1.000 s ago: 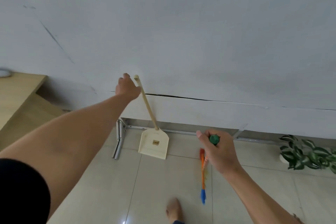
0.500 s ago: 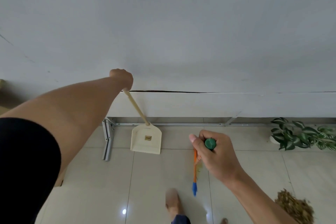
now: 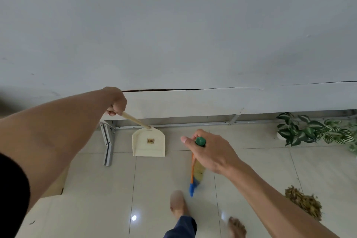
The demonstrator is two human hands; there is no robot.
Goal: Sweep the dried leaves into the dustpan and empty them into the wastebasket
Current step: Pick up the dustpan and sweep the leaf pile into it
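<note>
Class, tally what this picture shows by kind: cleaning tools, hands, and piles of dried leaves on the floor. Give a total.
Cleaning tools: 2 (dustpan, broom)
Hands: 2 (left hand, right hand)
Piles of dried leaves: 1
Total: 5

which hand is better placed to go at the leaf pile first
Right. The right hand grips the broom, and the leaf pile lies on its side; the left hand holds the dustpan farther away.
</note>
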